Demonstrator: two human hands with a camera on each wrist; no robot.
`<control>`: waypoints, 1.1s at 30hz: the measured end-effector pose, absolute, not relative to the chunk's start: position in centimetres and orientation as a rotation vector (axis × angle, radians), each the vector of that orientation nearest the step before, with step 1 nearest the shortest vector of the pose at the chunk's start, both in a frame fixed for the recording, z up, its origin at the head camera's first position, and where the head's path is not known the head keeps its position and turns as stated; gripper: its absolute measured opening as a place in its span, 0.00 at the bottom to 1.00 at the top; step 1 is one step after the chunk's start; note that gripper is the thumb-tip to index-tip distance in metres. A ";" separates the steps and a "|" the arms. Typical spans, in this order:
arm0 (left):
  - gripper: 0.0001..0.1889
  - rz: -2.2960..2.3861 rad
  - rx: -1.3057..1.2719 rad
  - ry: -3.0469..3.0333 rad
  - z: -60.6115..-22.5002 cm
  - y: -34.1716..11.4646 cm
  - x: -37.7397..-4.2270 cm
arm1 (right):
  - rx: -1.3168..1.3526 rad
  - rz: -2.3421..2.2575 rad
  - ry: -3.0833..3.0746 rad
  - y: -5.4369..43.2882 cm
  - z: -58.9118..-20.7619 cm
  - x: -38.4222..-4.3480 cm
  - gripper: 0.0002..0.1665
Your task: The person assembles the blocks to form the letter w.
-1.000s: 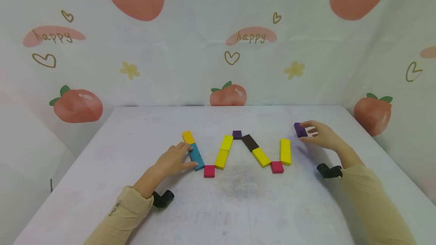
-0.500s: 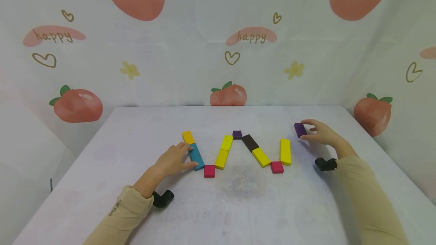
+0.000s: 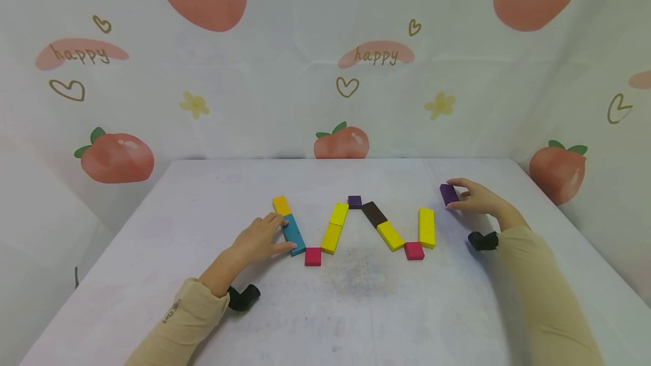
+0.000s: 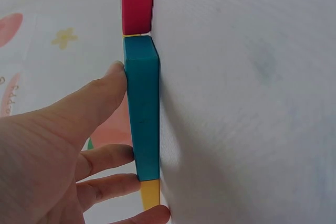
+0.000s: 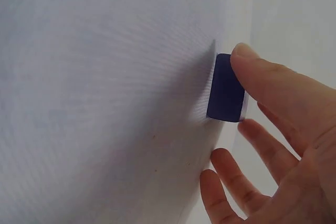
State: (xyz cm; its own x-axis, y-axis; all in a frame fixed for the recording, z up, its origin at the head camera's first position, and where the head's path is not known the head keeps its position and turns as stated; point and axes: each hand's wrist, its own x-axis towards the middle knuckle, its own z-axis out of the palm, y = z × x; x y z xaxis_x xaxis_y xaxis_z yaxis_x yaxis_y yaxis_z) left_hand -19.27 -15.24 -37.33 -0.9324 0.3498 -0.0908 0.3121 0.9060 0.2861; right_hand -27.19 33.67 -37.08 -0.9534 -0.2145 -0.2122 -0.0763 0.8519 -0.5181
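Note:
In the head view my left hand [image 3: 258,238] rests on a blue block [image 3: 294,234], its thumb near one end and fingertips along it. The left wrist view shows the thumb and fingers on the blue block's [image 4: 144,114] upper side, one finger reaching down by a yellow-orange block [image 4: 151,192]. At the far right my right hand [image 3: 480,197] pinches a purple block [image 3: 449,195], index finger at its far end and thumb at its near end. In the right wrist view this purple block [image 5: 226,88] lies against the table, thumb over its upper corner.
Flat blocks form a zigzag: a yellow-orange block [image 3: 281,205], red blocks [image 3: 313,256] [image 3: 414,251], yellow blocks [image 3: 331,238] [image 3: 390,235] [image 3: 426,227], a small purple block [image 3: 354,202] and a dark brown block [image 3: 374,214]. A printed cloth wall [image 3: 285,117] stands behind the table [image 3: 381,321].
My right fingers have shifted from overlapping the purple block to its two ends, and the right forearm has swung slightly left. The left hand and the other blocks stay put.

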 end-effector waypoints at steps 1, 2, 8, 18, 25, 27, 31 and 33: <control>0.31 0.405 0.512 2.930 -37.3 -15.2 -19.3 | -0.228 -0.757 2.765 33.7 -37.1 -27.2 0.45; 0.31 0.406 0.513 2.931 -37.3 -15.2 -19.3 | -0.233 -0.755 2.766 33.7 -37.2 -27.3 0.45; 0.31 0.410 0.523 2.941 -37.4 -15.2 -19.2 | -0.251 -0.756 2.780 34.0 -37.4 -27.4 0.43; 0.30 0.418 0.524 2.943 -37.4 -15.3 -19.2 | -0.233 -0.772 2.808 33.8 -37.6 -27.5 0.40; 0.30 0.419 0.514 2.940 -37.3 -15.2 -19.2 | -0.234 -0.801 2.814 33.5 -37.5 -27.2 0.40; 0.30 0.419 0.515 2.941 -37.3 -15.2 -19.1 | -0.237 -0.802 2.819 33.5 -37.5 -27.2 0.39; 0.30 0.422 0.519 2.944 -37.3 -15.2 -19.1 | -0.235 -0.797 2.834 33.5 -37.4 -27.1 0.39; 0.30 0.424 0.521 2.946 -37.3 -15.3 -19.1 | -0.230 -0.793 2.839 33.6 -37.4 -27.1 0.39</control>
